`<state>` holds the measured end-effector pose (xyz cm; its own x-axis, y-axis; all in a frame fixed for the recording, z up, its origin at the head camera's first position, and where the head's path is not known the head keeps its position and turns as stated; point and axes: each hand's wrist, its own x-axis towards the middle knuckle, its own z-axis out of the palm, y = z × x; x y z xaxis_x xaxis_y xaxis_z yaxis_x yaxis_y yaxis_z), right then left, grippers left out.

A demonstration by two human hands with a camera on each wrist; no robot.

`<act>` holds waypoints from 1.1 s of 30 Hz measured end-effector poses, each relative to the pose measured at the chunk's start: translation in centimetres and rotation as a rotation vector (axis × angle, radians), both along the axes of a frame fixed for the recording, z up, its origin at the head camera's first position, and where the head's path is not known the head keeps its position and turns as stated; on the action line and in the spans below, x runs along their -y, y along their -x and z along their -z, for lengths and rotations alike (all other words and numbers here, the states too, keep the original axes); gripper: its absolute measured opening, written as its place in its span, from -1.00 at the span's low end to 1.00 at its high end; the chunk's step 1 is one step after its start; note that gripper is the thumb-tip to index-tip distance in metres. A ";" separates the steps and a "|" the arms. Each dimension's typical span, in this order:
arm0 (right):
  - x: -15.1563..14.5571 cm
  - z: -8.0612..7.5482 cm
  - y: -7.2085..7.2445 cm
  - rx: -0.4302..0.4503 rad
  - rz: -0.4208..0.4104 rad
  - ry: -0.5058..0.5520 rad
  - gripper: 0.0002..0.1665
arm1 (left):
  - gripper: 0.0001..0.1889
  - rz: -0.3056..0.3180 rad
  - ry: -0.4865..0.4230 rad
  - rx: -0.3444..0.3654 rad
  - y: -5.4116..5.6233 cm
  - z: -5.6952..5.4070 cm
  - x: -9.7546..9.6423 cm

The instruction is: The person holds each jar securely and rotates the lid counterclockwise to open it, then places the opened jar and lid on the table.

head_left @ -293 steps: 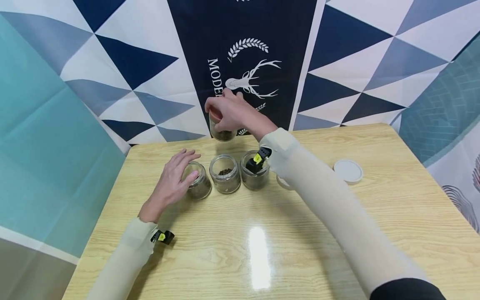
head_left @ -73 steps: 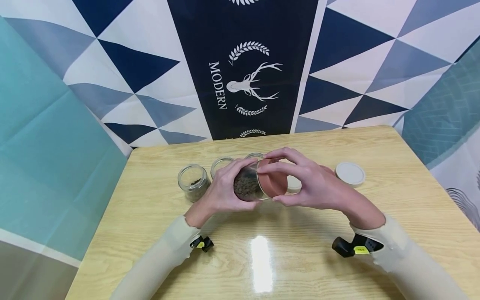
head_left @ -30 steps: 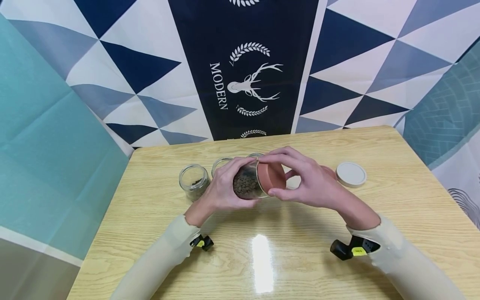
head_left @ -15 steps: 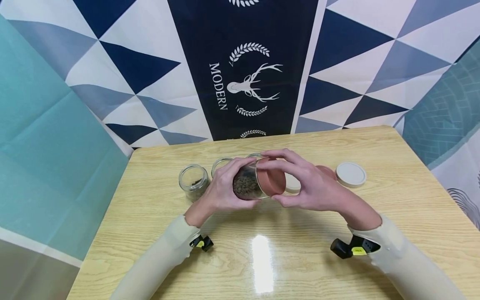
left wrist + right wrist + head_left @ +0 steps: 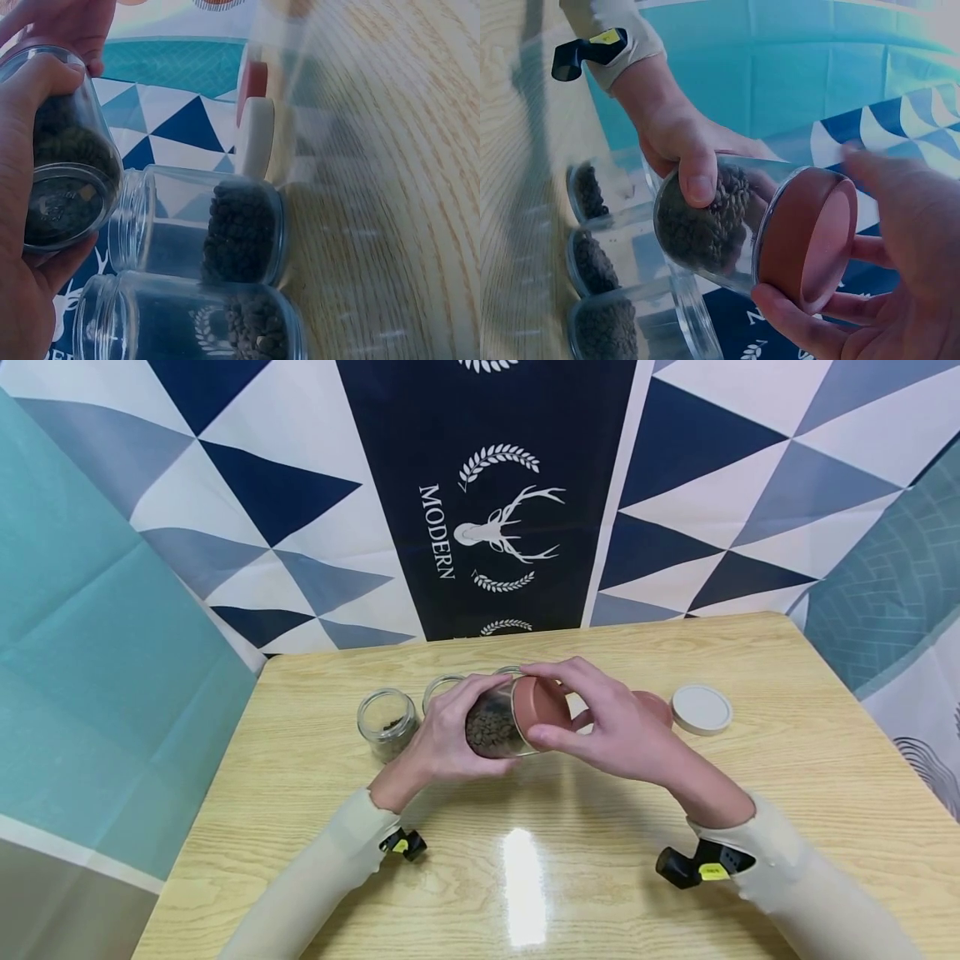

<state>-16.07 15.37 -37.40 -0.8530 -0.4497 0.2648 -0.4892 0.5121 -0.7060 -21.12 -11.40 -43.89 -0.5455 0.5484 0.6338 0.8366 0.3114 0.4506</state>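
Observation:
A glass jar partly filled with dark beans is held tilted above the table, its lid end pointing right. My left hand grips the jar's body, thumb on one side and fingers round the other. A reddish-pink lid sits on the jar's mouth. My right hand holds this lid by its rim between thumb and fingers; part of that hand is blurred in the right wrist view. Whether the lid is screwed tight I cannot tell.
Three lidless glass jars with dark contents stand in a row behind: a left one, a middle one and a mostly hidden right one. To the right lie a reddish lid, a white lid and another white lid.
Earlier my right hand carried the lidded jar over the table's back edge, left hand at the leftmost jar. Since then both hands hold it nearer; lately my right fingers shift round the lid.

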 end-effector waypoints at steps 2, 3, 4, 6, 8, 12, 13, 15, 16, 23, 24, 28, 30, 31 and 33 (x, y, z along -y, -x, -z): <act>0.1 0.0 -0.1 -0.002 0.006 -0.005 -0.18 | 0.07 0.000 0.002 0.001 0.0 0.0 0.0; 0.2 0.0 -0.1 -0.003 0.009 -0.004 -0.18 | 0.07 0.001 0.002 0.002 0.0 0.0 0.0; 0.2 0.0 -0.2 -0.005 0.011 -0.001 -0.18 | 0.08 0.001 0.003 0.001 0.0 0.0 -0.1; 0.2 0.0 -0.1 -0.005 0.010 0.006 -0.18 | 0.08 0.000 0.004 0.000 0.0 -0.1 -0.1; 0.2 0.0 -0.1 -0.004 0.007 0.009 -0.17 | 0.08 -0.001 0.004 -0.002 0.0 -0.1 -0.1; 0.2 0.1 -0.1 -0.022 -0.006 0.010 -0.17 | 0.08 -0.001 0.004 -0.008 0.0 -0.1 -0.1; 0.1 0.1 -0.1 -0.039 -0.015 0.007 -0.17 | 0.08 0.000 0.004 -0.010 0.0 -0.1 -0.1; 0.0 0.2 0.0 -0.091 -0.046 -0.003 -0.16 | 0.08 0.004 0.005 -0.013 0.0 -0.2 0.0; -0.1 0.3 0.0 -0.126 -0.065 -0.012 -0.16 | 0.08 0.007 0.006 -0.012 0.1 -0.2 0.0; -0.5 0.6 0.2 -0.344 -0.226 -0.057 -0.15 | 0.08 0.017 0.010 0.006 0.1 0.1 0.3; -0.5 0.6 0.3 -0.352 -0.237 -0.056 -0.15 | 0.08 0.018 0.011 0.007 0.1 0.1 0.4; -0.5 0.6 0.3 -0.352 -0.245 -0.056 -0.15 | 0.08 0.016 0.017 0.007 0.1 0.1 0.4; -0.5 0.6 0.3 -0.349 -0.252 -0.051 -0.13 | 0.08 0.016 0.017 0.004 0.1 0.1 0.4; -0.6 0.7 0.3 -0.354 -0.257 -0.049 -0.13 | 0.08 0.016 0.017 0.001 0.1 0.1 0.4; -0.7 0.7 0.4 -0.358 -0.257 -0.048 -0.08 | 0.08 0.015 0.017 -0.007 0.2 0.2 0.4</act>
<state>-16.42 16.03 -38.10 -0.5705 -0.6538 0.4971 -0.8141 0.3700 -0.4476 -21.28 -11.84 -44.05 -0.5324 0.5675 0.6281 0.8446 0.3065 0.4390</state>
